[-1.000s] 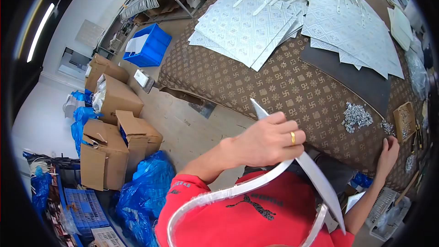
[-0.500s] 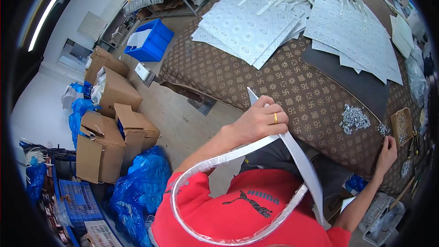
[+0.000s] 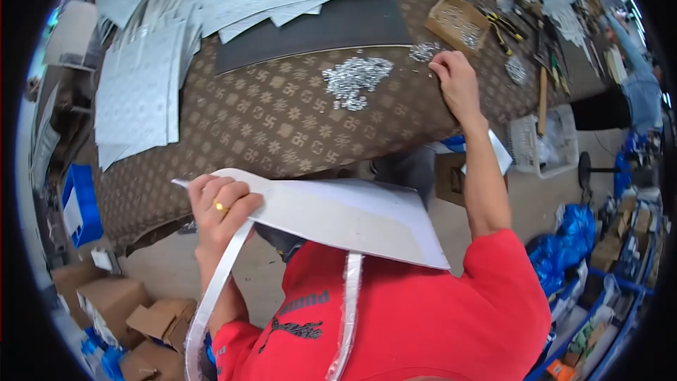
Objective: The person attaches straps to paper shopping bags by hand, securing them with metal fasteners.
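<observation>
My left hand (image 3: 222, 206), a gold ring on one finger, grips the top edge of a flat white sheet (image 3: 345, 219) held over my red shirt. A clear plastic strap handle (image 3: 211, 296) hangs from the sheet in a loop down past my chest. My right hand (image 3: 455, 81) reaches out onto the patterned brown tablecloth (image 3: 268, 127). Its bent fingers rest at a small heap of silver rivets (image 3: 423, 50), with the fingertips hidden. A bigger rivet pile (image 3: 356, 81) lies just left of that hand.
A wooden tray (image 3: 458, 21) of rivets and pliers (image 3: 504, 28) lie beyond my right hand. Silver patterned sheets (image 3: 137, 92) and a dark mat (image 3: 317, 28) cover the far table. Cardboard boxes (image 3: 106, 303), a blue crate (image 3: 77, 201) and a white basket (image 3: 543, 144) stand on the floor.
The view has swung round, so the table now lies ahead. My left hand has turned the white sheet from edge-on to flat. My right hand has moved up from the table edge to the rivets.
</observation>
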